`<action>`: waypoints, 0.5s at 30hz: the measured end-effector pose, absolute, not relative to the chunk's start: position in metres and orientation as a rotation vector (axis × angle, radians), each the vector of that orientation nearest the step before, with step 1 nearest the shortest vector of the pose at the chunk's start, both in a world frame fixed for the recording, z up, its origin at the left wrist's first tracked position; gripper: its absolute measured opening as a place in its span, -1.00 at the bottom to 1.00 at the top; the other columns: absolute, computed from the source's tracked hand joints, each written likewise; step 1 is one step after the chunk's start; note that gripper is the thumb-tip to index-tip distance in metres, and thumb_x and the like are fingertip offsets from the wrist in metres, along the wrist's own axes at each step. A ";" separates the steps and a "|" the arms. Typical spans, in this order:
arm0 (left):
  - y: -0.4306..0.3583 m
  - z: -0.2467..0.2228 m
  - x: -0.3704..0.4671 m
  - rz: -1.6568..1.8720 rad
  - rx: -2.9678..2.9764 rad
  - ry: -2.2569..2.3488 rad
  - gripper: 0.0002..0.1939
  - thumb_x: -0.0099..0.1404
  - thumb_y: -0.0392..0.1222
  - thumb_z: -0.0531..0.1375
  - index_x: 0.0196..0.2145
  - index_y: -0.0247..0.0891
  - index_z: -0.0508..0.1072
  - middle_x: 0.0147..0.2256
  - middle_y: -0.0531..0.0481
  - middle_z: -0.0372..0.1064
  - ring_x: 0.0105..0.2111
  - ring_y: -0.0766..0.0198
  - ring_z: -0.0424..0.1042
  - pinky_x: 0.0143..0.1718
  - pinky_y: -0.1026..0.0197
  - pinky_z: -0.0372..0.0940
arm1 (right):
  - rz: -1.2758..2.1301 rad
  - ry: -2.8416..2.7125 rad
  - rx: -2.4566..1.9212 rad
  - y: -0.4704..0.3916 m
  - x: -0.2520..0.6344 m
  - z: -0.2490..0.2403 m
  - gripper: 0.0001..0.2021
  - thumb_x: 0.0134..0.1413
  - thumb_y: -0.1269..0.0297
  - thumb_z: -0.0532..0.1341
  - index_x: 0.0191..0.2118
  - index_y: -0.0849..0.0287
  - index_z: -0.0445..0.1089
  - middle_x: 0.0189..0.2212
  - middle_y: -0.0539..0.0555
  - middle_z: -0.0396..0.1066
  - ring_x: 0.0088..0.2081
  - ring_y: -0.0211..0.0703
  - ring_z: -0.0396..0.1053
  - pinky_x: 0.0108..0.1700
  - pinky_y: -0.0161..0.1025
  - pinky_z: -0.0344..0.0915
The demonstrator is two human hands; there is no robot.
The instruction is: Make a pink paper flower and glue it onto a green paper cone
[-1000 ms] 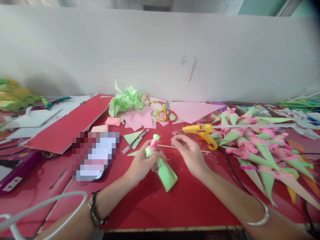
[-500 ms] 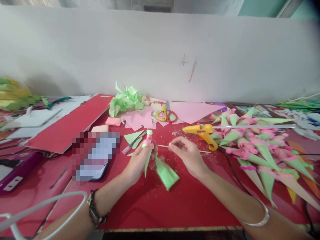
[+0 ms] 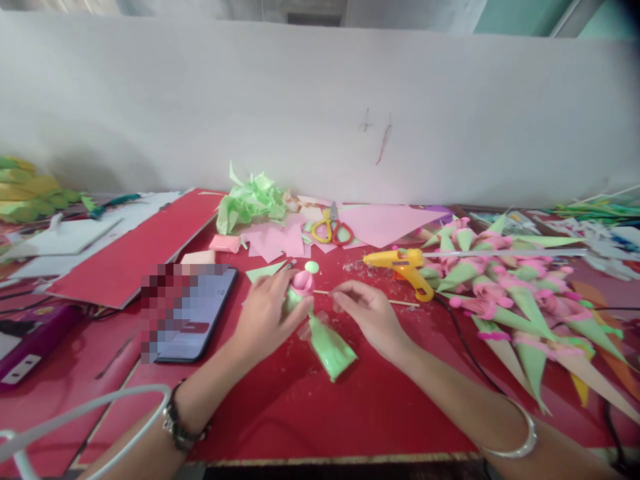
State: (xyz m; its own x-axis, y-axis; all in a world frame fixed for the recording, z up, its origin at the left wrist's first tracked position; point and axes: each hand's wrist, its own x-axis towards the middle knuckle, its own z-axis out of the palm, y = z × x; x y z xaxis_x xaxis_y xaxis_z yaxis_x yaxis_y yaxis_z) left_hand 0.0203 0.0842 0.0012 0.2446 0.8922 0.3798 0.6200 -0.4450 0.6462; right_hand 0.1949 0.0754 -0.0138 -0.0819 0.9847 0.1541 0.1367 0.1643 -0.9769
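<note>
Above a red worktop, a curled left hand is gripping a small pink-and-green paper-like flower near a clear plastic bag of green material, while the right hand is hovering alongside, its pinched fingertips hiding whether they are holding anything.

The craft piece is pink and green, the pouch bright green, the tabletop red.
</note>
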 end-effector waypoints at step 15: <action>0.117 -0.007 -0.017 1.030 2.497 1.856 -0.70 0.21 -0.05 -0.02 -0.22 -0.33 0.26 -0.10 -0.24 0.16 -0.06 0.01 0.13 -0.03 0.01 0.04 | 1.065 -1.454 -1.127 0.077 0.195 -0.019 -0.92 -0.09 0.30 0.17 -0.42 0.16 0.35 -0.44 0.00 0.40 -0.35 -0.26 0.36 -0.25 -0.28 0.30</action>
State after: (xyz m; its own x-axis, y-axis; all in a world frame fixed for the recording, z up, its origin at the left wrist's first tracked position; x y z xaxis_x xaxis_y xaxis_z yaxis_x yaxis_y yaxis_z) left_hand -0.0174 0.1170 -0.0070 0.1650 0.8163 0.5535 0.9017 -0.3523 0.2508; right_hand 0.1952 0.0773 -0.0187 -0.0973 0.9796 0.1759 0.1277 0.1876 -0.9739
